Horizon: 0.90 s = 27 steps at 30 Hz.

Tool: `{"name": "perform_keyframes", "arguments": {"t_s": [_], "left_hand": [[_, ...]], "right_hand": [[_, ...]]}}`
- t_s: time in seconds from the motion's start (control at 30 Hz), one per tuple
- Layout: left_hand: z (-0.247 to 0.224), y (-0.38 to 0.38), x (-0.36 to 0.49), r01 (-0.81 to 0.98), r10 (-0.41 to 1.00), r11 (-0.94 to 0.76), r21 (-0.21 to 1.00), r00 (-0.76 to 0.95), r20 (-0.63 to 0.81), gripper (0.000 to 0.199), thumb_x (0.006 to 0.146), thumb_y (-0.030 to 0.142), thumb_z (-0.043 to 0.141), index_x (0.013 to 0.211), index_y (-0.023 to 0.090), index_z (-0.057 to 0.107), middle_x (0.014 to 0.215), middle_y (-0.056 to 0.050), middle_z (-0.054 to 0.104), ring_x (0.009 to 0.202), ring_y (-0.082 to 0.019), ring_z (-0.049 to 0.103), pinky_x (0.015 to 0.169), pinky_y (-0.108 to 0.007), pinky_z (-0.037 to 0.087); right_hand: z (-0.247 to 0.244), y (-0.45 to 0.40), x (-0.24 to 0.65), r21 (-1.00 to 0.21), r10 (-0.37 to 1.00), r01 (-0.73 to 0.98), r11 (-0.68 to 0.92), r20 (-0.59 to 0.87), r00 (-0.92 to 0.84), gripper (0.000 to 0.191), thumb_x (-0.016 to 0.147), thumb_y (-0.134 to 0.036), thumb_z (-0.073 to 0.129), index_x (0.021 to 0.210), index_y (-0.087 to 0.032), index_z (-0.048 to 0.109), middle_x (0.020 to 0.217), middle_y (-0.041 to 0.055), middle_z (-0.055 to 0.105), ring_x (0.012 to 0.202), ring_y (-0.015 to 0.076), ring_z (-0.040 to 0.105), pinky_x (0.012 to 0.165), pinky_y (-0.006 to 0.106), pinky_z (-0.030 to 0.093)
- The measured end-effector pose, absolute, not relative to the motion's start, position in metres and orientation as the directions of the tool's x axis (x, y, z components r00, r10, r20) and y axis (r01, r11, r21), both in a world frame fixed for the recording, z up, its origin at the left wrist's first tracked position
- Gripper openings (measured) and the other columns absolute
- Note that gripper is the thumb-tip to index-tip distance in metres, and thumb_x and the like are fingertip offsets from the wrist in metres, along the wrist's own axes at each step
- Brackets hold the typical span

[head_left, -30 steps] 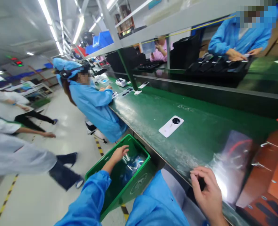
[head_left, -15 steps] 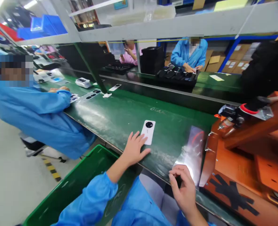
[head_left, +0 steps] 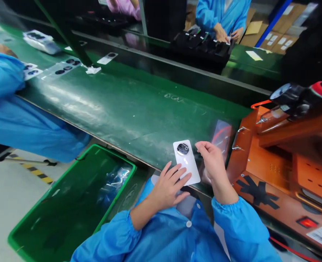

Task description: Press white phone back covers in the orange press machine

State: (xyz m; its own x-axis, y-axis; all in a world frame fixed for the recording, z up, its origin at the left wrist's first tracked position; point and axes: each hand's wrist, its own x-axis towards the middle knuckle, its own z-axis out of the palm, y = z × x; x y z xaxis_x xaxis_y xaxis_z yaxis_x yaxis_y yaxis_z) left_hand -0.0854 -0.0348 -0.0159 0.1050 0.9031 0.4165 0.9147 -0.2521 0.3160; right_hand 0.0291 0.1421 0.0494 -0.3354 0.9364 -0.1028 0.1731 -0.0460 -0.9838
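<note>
A white phone back cover (head_left: 191, 168) with a round black camera window lies at the near edge of the green bench (head_left: 128, 120), slightly tilted towards me. My left hand (head_left: 169, 185) rests on its lower left part, fingers spread and thumb at the near edge. Just right of its camera end, my right hand (head_left: 213, 160) is raised with thumb and index finger pinched. Whether anything is between those fingertips, I cannot make out. Behind my right hand lies a clear plastic sheet (head_left: 221, 135).
An orange machine (head_left: 261, 160) borders the right. At lower left stands a green bin (head_left: 91, 154) holding clear film. More covers (head_left: 106, 59) lie at the far left, near a co-worker's blue sleeve (head_left: 4, 74). Another person's hands (head_left: 222, 33) work across the divider.
My left hand has drawn the phone back cover towards me, to the bench edge. My right hand has moved up and forward beside it. The view has tipped downward.
</note>
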Motion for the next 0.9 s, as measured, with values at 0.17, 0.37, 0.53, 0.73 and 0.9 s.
{"name": "perform_keyframes", "arguments": {"t_s": [0.17,0.37,0.53,0.73,0.9], "left_hand": [[-0.035,-0.033,-0.101,0.932,0.847,-0.178,0.317,-0.019,0.531,0.070,0.091,0.058,0.063,0.147,0.017,0.054,0.145,-0.017,0.062,0.141,-0.033,0.051,0.126,-0.054,0.022],[-0.071,-0.024,-0.103,0.965,0.697,-0.166,0.205,-0.033,0.716,0.051,0.094,0.049,0.060,0.140,0.027,0.060,0.130,-0.006,0.073,0.130,-0.023,0.063,0.116,-0.038,0.033],[-0.072,-0.023,-0.103,0.972,0.695,-0.157,0.173,-0.015,0.719,0.043,0.098,0.045,0.055,0.136,0.029,0.063,0.126,-0.004,0.075,0.125,-0.023,0.065,0.110,-0.038,0.036],[-0.079,-0.022,-0.101,0.968,0.680,-0.139,0.208,-0.059,0.731,0.042,0.097,0.048,0.056,0.136,0.034,0.064,0.123,-0.002,0.076,0.121,-0.023,0.067,0.107,-0.039,0.035],[-0.087,-0.024,-0.101,0.968,0.696,-0.137,0.210,-0.057,0.716,0.043,0.097,0.052,0.056,0.136,0.034,0.065,0.123,-0.003,0.076,0.121,-0.024,0.066,0.106,-0.039,0.036]], "right_hand": [[0.054,0.148,0.028,-0.932,0.896,0.313,0.181,0.025,-0.444,0.030,0.084,-0.050,0.066,0.079,-0.021,0.069,0.094,0.0071,0.069,0.090,0.0239,0.062,0.083,0.038,0.047],[0.051,0.151,0.018,-0.799,0.808,0.457,0.391,0.060,-0.586,0.025,0.091,-0.040,0.055,0.075,-0.022,0.062,0.096,0.0078,0.062,0.097,0.0247,0.059,0.088,0.040,0.046],[0.044,0.148,0.017,-0.744,0.816,0.535,0.399,0.021,-0.578,0.025,0.094,-0.037,0.052,0.075,-0.022,0.059,0.096,0.0069,0.060,0.099,0.0252,0.059,0.088,0.041,0.045],[0.039,0.148,0.018,-0.691,0.814,0.590,0.419,-0.002,-0.580,0.024,0.096,-0.034,0.052,0.077,-0.022,0.060,0.099,0.0076,0.061,0.099,0.0254,0.059,0.088,0.041,0.045],[0.038,0.151,0.018,-0.632,0.799,0.618,0.467,0.003,-0.601,0.024,0.097,-0.034,0.052,0.078,-0.022,0.060,0.097,0.0081,0.062,0.099,0.0274,0.060,0.086,0.042,0.044]]}}
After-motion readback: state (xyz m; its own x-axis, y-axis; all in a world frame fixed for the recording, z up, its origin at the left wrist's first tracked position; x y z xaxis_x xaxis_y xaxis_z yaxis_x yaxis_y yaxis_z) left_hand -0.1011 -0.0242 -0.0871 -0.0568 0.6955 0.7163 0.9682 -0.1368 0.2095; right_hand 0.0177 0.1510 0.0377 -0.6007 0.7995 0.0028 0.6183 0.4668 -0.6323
